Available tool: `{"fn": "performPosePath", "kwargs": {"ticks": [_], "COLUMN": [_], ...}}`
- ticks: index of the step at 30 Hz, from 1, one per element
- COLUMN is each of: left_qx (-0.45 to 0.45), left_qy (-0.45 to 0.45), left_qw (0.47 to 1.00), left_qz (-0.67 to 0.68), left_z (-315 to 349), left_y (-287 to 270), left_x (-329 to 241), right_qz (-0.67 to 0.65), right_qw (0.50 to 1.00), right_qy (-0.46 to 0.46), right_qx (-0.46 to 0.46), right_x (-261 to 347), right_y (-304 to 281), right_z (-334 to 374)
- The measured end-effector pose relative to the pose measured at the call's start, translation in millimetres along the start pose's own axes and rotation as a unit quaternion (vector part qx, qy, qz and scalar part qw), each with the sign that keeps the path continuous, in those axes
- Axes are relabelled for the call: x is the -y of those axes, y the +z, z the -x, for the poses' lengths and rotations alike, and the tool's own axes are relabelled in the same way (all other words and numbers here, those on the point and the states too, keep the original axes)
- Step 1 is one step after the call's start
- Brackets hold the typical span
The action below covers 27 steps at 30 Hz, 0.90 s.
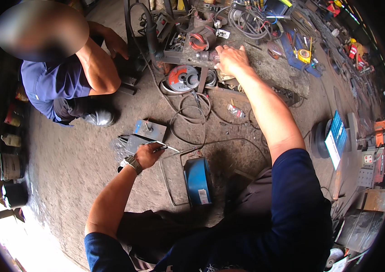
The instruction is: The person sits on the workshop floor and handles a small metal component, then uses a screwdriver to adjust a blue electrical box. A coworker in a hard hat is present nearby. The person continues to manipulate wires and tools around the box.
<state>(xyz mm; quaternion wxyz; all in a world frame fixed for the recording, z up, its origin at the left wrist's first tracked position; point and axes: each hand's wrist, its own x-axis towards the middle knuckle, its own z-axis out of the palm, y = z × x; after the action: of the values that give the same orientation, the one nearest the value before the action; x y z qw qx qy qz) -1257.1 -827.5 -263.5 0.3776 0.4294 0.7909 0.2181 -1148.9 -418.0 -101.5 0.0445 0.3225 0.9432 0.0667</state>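
A co-worker [61,77] in a blue shirt crouches on the concrete floor [74,172], well beyond the left hand's fingers. A blue box-shaped machine [198,180] stands just to the right of and nearer than those fingers, its cables [192,113] looping away toward the right hand. A flat metal plate [149,131] lies just past the left fingers, with a bolt standing on it. A red cutting disc [182,78] lies just left of and below the right fingers.

The right hand [231,59] rests far forward on a grey metal part [203,56] amid the clutter; whether its fingers grip or merely press cannot be told. The left hand [148,155], wearing a wristwatch [132,162], has its fingers clamped on a thin metal rod [165,146] pointing right.

With arms spread so wide, the rod tip could snag the looping cables, and bare fingers among the sharp scrap risk a cut.
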Motion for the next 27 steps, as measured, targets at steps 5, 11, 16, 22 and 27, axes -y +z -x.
{"fn": "performPosePath", "kwargs": {"ticks": [5, 11, 16, 22, 27], "left_qx": [-0.001, -0.020, -0.036, -0.054, -0.053], "left_qy": [-0.010, 0.009, 0.031, 0.067, 0.063], "left_qw": [0.999, 1.000, 0.999, 0.995, 0.996], "left_qz": [0.035, -0.018, -0.020, -0.042, -0.031], "left_z": [5.9, 2.7, 2.8, 3.3, 6.7], "left_y": [-3.5, -5.2, -3.1, -4.3, -5.2], "left_x": [0.5, -4.6, 0.6, 12.1, 14.3], "right_qz": [0.013, 0.021, -0.005, -0.041, -0.073], "right_qw": [0.997, 0.999, 0.997, 0.999, 0.997], "right_qy": [-0.022, -0.029, -0.057, -0.027, -0.026], "right_qx": [-0.068, -0.008, -0.049, -0.002, 0.012], "right_x": [-9.8, -10.9, 3.1, 30.6, 16.5], "right_y": [14.2, 12.1, 12.0, 10.8, 11.2], "right_z": [11.4, 9.6, 18.1, 7.2, -7.2]}}
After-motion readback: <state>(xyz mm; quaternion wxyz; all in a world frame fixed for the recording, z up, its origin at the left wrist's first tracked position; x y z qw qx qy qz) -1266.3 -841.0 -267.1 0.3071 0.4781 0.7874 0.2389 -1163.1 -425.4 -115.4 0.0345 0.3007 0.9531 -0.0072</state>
